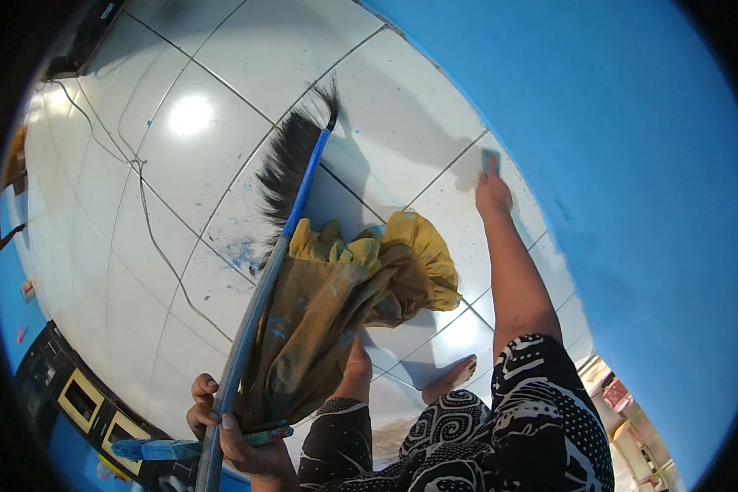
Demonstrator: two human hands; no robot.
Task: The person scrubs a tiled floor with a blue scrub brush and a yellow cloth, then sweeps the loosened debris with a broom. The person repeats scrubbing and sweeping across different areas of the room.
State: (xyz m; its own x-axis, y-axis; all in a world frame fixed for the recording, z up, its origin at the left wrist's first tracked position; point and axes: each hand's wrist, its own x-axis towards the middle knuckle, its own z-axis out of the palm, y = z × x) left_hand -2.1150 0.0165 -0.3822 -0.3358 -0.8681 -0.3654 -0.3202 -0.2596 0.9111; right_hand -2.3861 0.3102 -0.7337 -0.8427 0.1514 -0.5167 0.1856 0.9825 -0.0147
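Observation:
My left hand (242, 439), at the lower left, is wrapped round the grey handle of a broom (258, 320). A brush (160, 449) crosses under the handle in the same hand, its bristly end blue. Brown cloth trousers (307, 328) with yellow frilled cuffs hang beside the broom; how they are held is hidden. The broom's blue bar and black bristles reach over the tiles. Stretched out along the wall's foot, my right hand (494, 195) has its fingers closed on a small flat blue-grey piece (490, 159), its kind unclear.
A blue wall (631, 205) rises on the right. White floor tiles (402, 90) carry blue specks and smears near the broom. A thin cable (152, 209) runs over the floor at left, and a dark cabinet (78, 394) stands lower left. My bare foot (451, 379) is below the cloth.

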